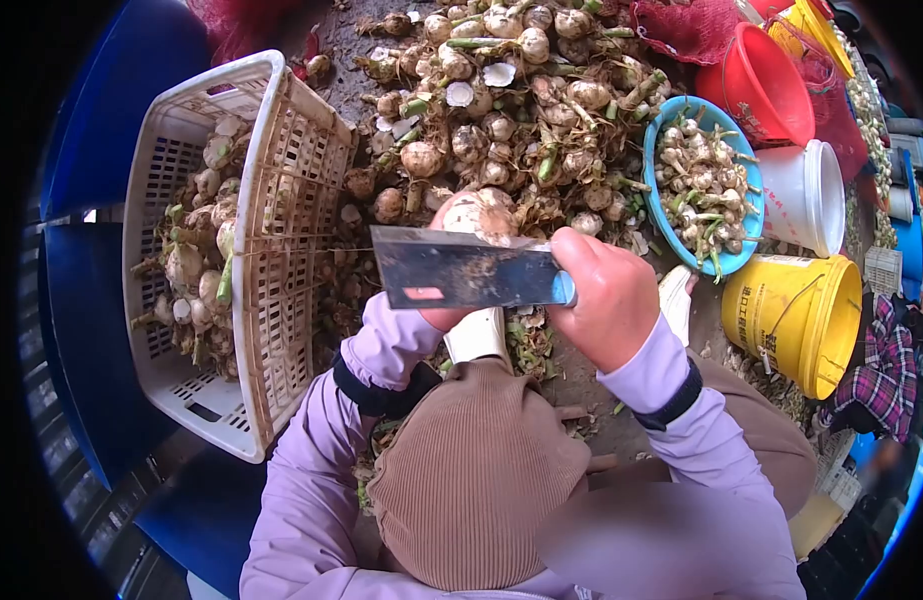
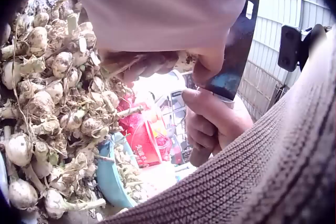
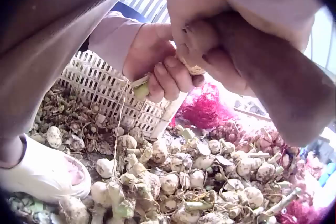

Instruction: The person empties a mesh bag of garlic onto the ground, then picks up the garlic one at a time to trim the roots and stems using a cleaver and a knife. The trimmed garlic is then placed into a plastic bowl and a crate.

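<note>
My left hand (image 1: 447, 319) holds a garlic bulb (image 1: 478, 216), mostly behind the blade in the head view. The bulb's cut green stem (image 3: 140, 89) pokes out past the curled fingers in the right wrist view. In my right hand (image 1: 611, 295) I grip a cleaver (image 1: 471, 272) by its thick wooden handle (image 3: 278, 71). Its broad, dirt-smeared blade lies across the front of the bulb, with its end over my left hand. Under both hands spreads a big heap of soil-covered garlic bulbs (image 1: 471, 145).
To the left stands a white plastic crate (image 1: 266, 250) partly filled with garlic. A blue basin (image 1: 653, 200) of trimmed bulbs sits at the right, beside a red bucket (image 1: 776, 85), a white bucket (image 1: 811, 195) and a yellow bucket (image 1: 781, 315). Trimmings litter the ground around a white shoe (image 3: 44, 174).
</note>
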`<state>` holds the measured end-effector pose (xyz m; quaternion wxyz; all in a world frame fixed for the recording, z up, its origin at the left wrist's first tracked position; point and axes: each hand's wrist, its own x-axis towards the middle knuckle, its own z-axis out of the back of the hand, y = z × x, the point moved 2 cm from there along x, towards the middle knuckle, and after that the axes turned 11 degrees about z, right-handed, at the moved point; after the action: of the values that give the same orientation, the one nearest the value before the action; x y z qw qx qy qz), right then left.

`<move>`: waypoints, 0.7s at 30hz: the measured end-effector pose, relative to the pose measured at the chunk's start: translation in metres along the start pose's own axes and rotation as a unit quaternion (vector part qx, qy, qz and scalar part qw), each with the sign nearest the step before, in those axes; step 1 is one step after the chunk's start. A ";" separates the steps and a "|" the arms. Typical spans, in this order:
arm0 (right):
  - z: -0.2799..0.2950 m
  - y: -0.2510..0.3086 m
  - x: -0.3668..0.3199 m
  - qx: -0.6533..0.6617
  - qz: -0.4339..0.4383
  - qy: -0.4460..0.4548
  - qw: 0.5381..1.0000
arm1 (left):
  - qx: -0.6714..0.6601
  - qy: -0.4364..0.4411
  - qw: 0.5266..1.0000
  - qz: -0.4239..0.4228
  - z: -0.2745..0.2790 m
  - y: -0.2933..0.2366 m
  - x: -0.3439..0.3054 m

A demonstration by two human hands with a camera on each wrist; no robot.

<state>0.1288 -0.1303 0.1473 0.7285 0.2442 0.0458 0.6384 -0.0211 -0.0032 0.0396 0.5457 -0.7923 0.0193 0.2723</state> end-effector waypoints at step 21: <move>-0.010 -0.017 0.026 0.552 -0.226 -0.163 0.786 | -0.073 0.102 0.985 -0.118 0.004 -0.065 -0.008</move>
<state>0.1455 -0.1035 0.1382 0.5898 0.6875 0.3248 0.2721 -0.0078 0.0243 0.0980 0.5103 -0.8501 -0.0384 0.1242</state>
